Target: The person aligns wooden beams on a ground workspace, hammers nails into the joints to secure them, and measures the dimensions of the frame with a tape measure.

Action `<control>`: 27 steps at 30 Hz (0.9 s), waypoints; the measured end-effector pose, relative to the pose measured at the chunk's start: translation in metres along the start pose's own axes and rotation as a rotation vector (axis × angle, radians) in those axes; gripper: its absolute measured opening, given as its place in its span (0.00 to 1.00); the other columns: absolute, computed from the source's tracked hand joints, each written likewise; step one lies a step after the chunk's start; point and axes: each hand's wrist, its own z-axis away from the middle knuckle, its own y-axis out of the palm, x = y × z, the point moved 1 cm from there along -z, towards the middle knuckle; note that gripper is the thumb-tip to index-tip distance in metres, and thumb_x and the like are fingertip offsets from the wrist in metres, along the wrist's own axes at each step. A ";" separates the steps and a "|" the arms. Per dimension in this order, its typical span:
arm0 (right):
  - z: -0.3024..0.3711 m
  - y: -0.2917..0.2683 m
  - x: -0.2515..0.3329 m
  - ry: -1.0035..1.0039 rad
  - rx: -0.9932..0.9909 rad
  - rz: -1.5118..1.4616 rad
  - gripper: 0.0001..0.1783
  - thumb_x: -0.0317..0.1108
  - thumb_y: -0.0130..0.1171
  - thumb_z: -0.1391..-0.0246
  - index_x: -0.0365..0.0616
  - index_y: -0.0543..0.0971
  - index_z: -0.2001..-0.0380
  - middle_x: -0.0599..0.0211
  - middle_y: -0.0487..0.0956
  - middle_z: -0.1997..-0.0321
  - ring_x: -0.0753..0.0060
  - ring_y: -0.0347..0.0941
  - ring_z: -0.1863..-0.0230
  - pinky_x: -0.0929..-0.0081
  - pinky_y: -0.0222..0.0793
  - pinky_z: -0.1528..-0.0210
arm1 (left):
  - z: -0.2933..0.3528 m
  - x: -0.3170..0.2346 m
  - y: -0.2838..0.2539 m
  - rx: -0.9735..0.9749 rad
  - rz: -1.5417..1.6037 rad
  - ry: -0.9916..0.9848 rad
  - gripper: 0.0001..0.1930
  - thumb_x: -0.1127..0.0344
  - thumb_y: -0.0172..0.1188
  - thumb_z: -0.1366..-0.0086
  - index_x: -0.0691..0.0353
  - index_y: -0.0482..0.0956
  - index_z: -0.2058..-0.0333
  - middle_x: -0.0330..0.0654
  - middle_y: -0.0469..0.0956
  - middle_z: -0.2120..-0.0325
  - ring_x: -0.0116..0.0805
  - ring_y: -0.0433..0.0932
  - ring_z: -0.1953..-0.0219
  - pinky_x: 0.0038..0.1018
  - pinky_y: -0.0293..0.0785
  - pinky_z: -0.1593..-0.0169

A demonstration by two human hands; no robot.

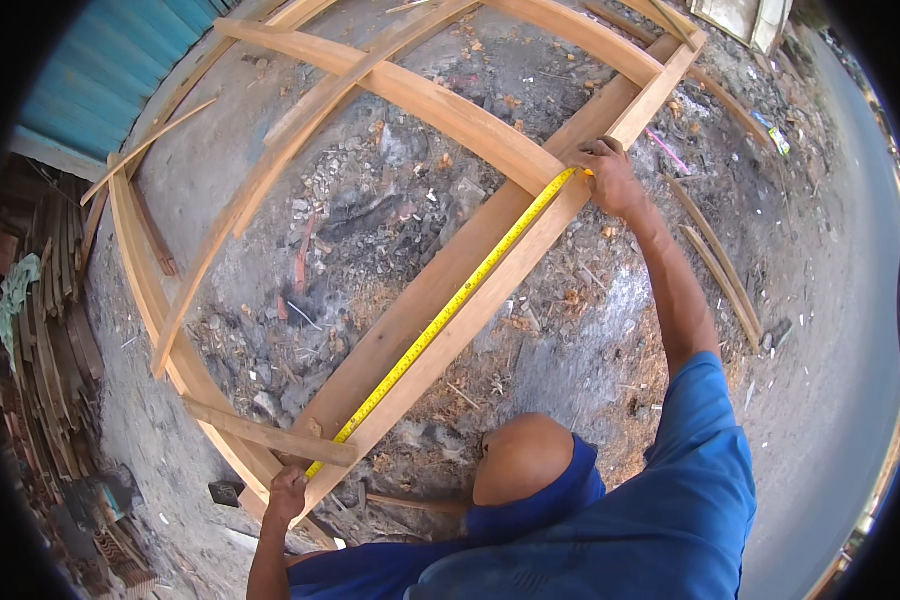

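A yellow tape measure (450, 312) is stretched along the near beam (460, 340) of a wooden frame. My left hand (288, 493) is closed at the tape's lower end, by the frame's near-left corner. At the upper end, where a crosspiece (470, 125) meets the beam, my right hand (613, 178) is closed on the tape, its fingers over the wood. A small orange bit shows beside that thumb; I cannot tell what it is. Both arms reach wide apart. A short wooden strip (270, 432) crosses the tape near my left hand.
Several long planks form the frame on rough ground strewn with rubble and wood chips. Stacked timber (55, 350) lies at the left, below a blue corrugated sheet (100, 75). Loose strips (720, 280) lie at the right, near a paved road (840, 330). My bent knee (523, 460) is close to the beam.
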 end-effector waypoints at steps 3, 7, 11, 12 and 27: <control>-0.003 -0.001 -0.005 0.009 0.026 0.019 0.25 0.19 0.53 0.53 0.53 0.84 0.53 0.61 0.78 0.43 0.44 0.65 0.36 0.48 0.61 0.34 | -0.005 -0.020 -0.006 0.008 0.036 -0.016 0.04 0.71 0.59 0.36 0.65 0.78 0.68 0.54 0.77 0.69 0.56 0.77 0.62 0.43 0.74 0.56; -0.008 -0.011 0.021 -0.010 0.117 0.027 0.25 0.15 0.59 0.59 0.43 0.82 0.55 0.55 0.80 0.47 0.43 0.69 0.40 0.55 0.61 0.33 | -0.003 -0.021 -0.008 0.004 0.085 -0.053 0.05 0.69 0.59 0.35 0.65 0.78 0.66 0.53 0.78 0.66 0.55 0.77 0.59 0.42 0.73 0.53; 0.003 -0.005 0.097 -0.072 0.345 0.003 0.20 0.18 0.56 0.56 0.48 0.84 0.59 0.59 0.83 0.52 0.44 0.72 0.44 0.51 0.66 0.39 | -0.003 -0.004 -0.001 -0.037 0.119 0.103 0.07 0.66 0.57 0.33 0.65 0.78 0.66 0.53 0.78 0.67 0.55 0.78 0.61 0.43 0.73 0.54; 0.007 -0.001 0.120 -0.116 0.441 -0.024 0.19 0.19 0.56 0.55 0.47 0.84 0.60 0.58 0.84 0.53 0.45 0.73 0.45 0.50 0.66 0.39 | -0.001 -0.003 -0.004 -0.039 0.125 0.114 0.09 0.65 0.56 0.32 0.64 0.79 0.65 0.53 0.78 0.65 0.55 0.78 0.60 0.43 0.74 0.54; 0.038 -0.007 0.309 -0.321 0.767 0.070 0.25 0.24 0.62 0.60 0.49 0.84 0.53 0.50 0.82 0.53 0.47 0.76 0.46 0.60 0.70 0.39 | -0.010 0.005 0.010 -0.030 0.044 0.241 0.12 0.64 0.46 0.30 0.61 0.76 0.56 0.51 0.77 0.51 0.54 0.75 0.46 0.48 0.72 0.43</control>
